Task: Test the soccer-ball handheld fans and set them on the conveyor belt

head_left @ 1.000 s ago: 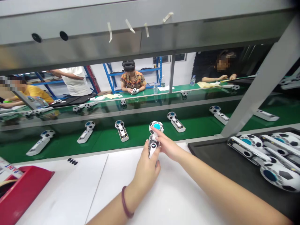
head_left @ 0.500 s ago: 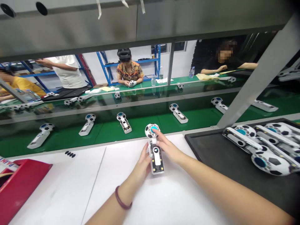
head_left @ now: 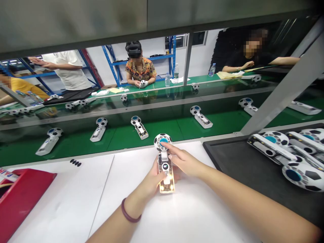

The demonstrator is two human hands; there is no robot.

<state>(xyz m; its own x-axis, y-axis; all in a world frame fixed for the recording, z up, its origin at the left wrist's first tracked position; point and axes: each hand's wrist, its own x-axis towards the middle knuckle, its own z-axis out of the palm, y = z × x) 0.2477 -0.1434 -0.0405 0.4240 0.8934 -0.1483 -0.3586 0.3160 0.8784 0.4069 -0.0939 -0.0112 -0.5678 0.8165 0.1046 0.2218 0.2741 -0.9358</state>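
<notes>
A handheld fan (head_left: 164, 186) with a round head patterned like a black-and-white football and a see-through body is held above the white work surface. Its display reads 100 and yellowish lights glow in its lower body. My left hand (head_left: 153, 177) is closed around the body from the left, thumb resting on the white strip below the display. From the right, my right hand (head_left: 188, 162) grips near the neck, with one finger stretched onto the blue centre of the head. Its lower fingers are partly hidden behind the fan.
Several similar fans lie on the green conveyor belt (head_left: 118, 135). More are piled on a black tray (head_left: 227, 168) at right. A red bin (head_left: 27, 199) and small black ovals (head_left: 75, 163) are at left. A slanted metal post (head_left: 280, 87) rises beyond. Co-workers sit opposite.
The fan's lights have come on and its display now shows 100. My left thumb has moved down onto the white strip. The view has shifted slightly.
</notes>
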